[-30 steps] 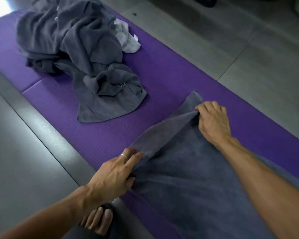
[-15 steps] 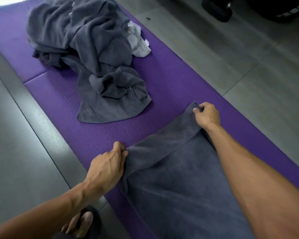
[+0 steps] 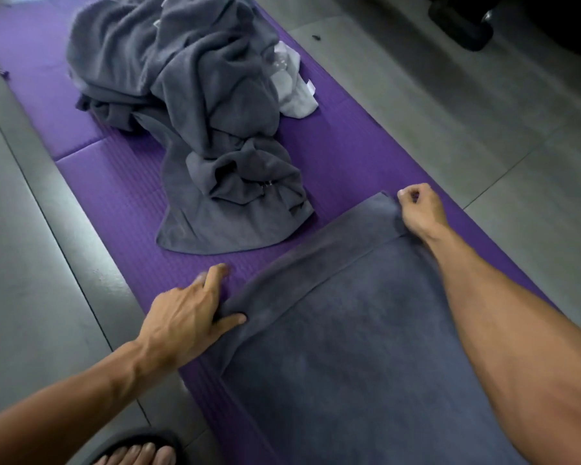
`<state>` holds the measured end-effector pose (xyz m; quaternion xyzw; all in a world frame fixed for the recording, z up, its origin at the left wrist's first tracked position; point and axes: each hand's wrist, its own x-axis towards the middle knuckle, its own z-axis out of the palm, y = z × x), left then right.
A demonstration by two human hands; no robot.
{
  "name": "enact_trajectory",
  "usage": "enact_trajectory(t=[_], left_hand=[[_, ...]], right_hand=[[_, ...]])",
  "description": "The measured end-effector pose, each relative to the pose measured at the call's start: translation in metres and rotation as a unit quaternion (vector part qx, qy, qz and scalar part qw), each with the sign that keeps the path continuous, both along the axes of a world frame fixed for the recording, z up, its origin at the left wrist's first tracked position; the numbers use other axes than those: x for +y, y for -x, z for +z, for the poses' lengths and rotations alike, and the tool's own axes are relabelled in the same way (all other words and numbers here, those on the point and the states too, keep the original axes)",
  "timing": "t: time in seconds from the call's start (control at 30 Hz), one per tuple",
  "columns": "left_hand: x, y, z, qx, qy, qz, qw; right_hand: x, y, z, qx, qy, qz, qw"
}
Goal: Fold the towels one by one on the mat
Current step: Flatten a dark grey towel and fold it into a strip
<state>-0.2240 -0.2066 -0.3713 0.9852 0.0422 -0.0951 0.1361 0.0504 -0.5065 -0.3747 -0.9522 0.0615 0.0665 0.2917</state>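
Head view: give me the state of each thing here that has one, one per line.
Spread towel: flat on the mat, far edge turned back.
Towel pile: crumpled, unfolded.
Mat: unrolled on the floor.
Left hand: fingers extended, thumb on the towel's corner.
Right hand: curled at the far corner.

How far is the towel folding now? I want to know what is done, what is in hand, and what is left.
Done: no finished folded towel is in view. In hand: one flat grey terry towel lies spread on the purple foam mat, its far edge turned over; the left hand grips one corner, the right hand pinches the other. Left: the crumpled pile of grey towels and a white cloth beside it.
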Motion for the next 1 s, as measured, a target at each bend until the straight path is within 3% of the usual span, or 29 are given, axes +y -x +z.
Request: enact_trajectory(t=[0.07, 0.17, 0.27, 0.37, 0.63, 0.73, 0.83, 0.93, 1.0], left_hand=[[-0.005, 0.003, 0.000, -0.073, -0.057, -0.060, 0.994], [-0.026, 0.004, 0.001, -0.123, -0.036, -0.138, 0.982], [-0.048, 0.005, -0.002, -0.087, -0.026, -0.156, 0.984], [-0.051, 0.005, -0.005, -0.054, 0.005, -0.118, 0.991], [-0.046, 0.013, -0.005, -0.104, 0.031, -0.181, 0.977], [-0.037, 0.011, -0.006, -0.124, 0.016, -0.090, 0.988], [-0.024, 0.003, -0.008, -0.042, -0.007, 0.077, 0.996], [-0.018, 0.001, -0.008, -0.016, -0.042, 0.037, 0.998], [-0.019, 0.003, -0.006, -0.021, 0.003, 0.030, 0.999]], right_hand=[[-0.003, 0.015, 0.002, -0.041, 0.056, 0.040, 0.997], [-0.001, 0.055, 0.011, -0.160, 0.148, 0.181, 0.959], [0.004, 0.096, 0.007, -0.202, 0.186, 0.366, 0.889], [0.005, 0.114, -0.009, -0.229, 0.234, 0.416, 0.848], [0.005, 0.127, -0.011, -0.204, 0.209, 0.307, 0.906], [0.029, 0.138, -0.007, -0.214, 0.156, 0.330, 0.906], [0.056, 0.134, -0.011, -0.231, 0.137, 0.357, 0.895], [0.073, 0.112, -0.010, -0.215, 0.174, 0.353, 0.894], [0.077, 0.097, -0.008, -0.186, 0.220, 0.360, 0.888]])
